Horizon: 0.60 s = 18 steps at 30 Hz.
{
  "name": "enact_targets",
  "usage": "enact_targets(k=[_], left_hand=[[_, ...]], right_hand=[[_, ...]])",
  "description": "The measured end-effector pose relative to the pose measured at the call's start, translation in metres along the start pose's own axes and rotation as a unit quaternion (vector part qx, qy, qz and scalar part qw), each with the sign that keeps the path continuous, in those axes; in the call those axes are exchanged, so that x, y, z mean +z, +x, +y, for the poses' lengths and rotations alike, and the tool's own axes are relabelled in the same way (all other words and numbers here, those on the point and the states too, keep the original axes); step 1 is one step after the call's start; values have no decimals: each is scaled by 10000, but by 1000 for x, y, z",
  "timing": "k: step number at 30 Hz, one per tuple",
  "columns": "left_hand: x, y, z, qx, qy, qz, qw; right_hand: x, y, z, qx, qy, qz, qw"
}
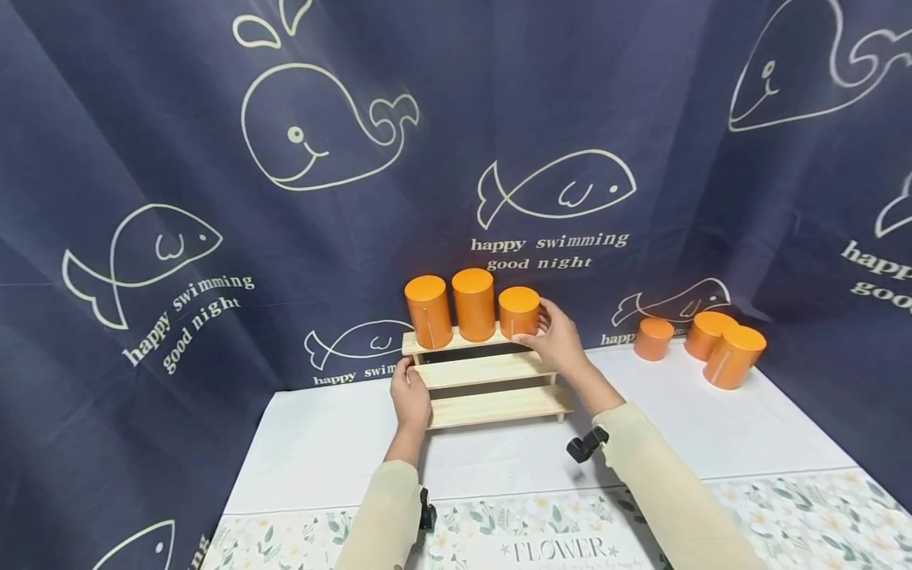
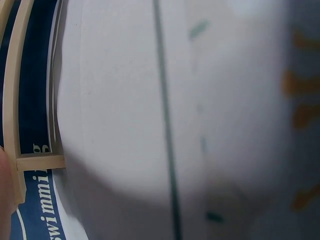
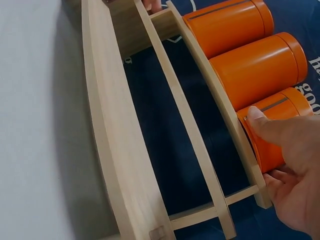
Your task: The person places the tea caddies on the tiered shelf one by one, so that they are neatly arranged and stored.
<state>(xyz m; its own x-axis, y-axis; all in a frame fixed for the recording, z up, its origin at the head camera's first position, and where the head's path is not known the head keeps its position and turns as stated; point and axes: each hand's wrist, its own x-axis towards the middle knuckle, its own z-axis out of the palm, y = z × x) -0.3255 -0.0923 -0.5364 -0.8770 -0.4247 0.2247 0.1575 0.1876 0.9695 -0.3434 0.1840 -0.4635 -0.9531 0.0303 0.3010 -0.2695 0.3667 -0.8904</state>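
A light wooden rack (image 1: 492,370) with three stepped shelves stands on the table against the curtain. Three orange canisters stand along its top shelf: a medium one (image 1: 429,313) at left, a tall one (image 1: 473,305) in the middle and a short one (image 1: 518,310) at right. My right hand (image 1: 559,336) grips the short canister, thumb on its front and fingers round its right side, as the right wrist view also shows. At the rack's left end my left hand (image 1: 411,396) holds the wooden side; the left wrist view catches only a sliver of it.
Three more orange canisters stand on the table at the right: a small one (image 1: 653,339), one behind (image 1: 708,334) and a taller one (image 1: 734,358). A dark blue curtain (image 1: 442,206) hangs behind. A floral strip (image 1: 541,526) covers the table's front.
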Motion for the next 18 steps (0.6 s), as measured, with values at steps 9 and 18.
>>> enact_targets(k=[9,18], left_hand=[[2,1,1,-5,16,66,10000],[0,-2,0,-40,70,-49,10000]], right_hand=[[6,4,7,-242,-497,377,9978],[8,2,8,-115,-598,438,9972]])
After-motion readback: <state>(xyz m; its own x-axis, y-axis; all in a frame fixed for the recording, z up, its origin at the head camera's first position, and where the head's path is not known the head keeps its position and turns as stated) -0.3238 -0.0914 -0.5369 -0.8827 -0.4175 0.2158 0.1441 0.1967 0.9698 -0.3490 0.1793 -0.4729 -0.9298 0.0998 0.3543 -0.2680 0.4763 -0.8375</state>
